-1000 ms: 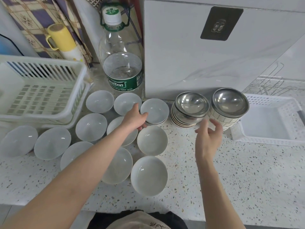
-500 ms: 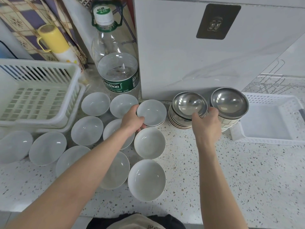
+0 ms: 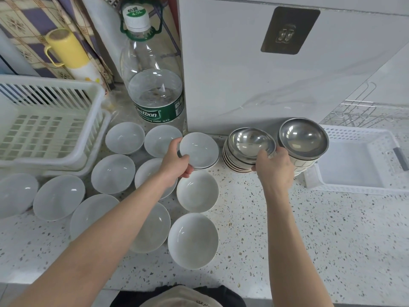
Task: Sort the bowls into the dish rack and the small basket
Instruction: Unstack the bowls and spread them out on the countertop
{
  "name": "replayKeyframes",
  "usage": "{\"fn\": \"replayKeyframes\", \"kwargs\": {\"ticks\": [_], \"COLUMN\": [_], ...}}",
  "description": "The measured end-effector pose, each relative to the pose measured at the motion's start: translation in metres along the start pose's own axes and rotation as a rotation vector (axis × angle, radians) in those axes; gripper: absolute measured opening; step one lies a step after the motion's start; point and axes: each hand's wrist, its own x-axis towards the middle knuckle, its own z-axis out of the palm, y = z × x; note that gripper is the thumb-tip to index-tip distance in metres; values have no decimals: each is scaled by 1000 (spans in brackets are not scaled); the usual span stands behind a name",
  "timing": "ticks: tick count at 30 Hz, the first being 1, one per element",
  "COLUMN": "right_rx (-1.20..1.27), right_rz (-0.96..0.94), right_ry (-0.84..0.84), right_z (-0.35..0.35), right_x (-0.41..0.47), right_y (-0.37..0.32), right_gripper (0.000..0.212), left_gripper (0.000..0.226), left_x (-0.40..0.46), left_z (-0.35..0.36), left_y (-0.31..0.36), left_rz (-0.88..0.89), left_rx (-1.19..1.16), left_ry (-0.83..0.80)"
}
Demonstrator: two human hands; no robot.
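- Two hands have both landed on bowls now. A second ago the right hand (image 3: 274,167) was in the air with its fingers apart, and the left hand (image 3: 177,165) was just getting to its bowl.
- The left hand's fingers are curled on the rim of the small white bowl (image 3: 199,150). It looks a bit tipped and lifted off the white dishes under it.
- The right hand's fingers are clamped on the rim of the top steel bowl (image 3: 251,141) of the left steel stack. That bowl is tipped too.
- I think both bowls are about to be picked up, so the sorting is just starting. Nothing sits in the dish rack (image 3: 47,129) on the left or in the small basket (image 3: 354,162) on the right yet.
- Many white bowls (image 3: 192,240) sit open side up on the speckled surface (image 3: 309,240). A second steel stack (image 3: 303,140) stands just beside the basket.
- Behind them are a big water bottle (image 3: 152,85), a yellow cup (image 3: 66,48), a white panel with a stick-on hook (image 3: 287,34), and a wire rack (image 3: 363,111) far right.
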Motion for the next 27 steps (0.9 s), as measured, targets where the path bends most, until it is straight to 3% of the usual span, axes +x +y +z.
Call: {"fn": "replayKeyframes", "kwargs": {"ticks": [8,15,20,27], "right_rx": [177,469,612,709], "right_rz": [36,10,-89,-20], "right_ry": [-35,34,88,121], "right_z": [1,-6,-17,-23], "right_x": [-2,-15,-42,-98], "right_y": [4,0,1,37], "right_gripper": [48,48,47,49], "left_gripper": [53,52,52,53], "left_x": [-29,-63,-94,-138], "left_z": [-9,-25,-35,-54], "left_y": [11,5,-6,-31], "left_rz": [-15,-42,-41,-33], "left_rx": [-211,-377,-427,-430], "left_ry": [17,-23,-56,-103]}}
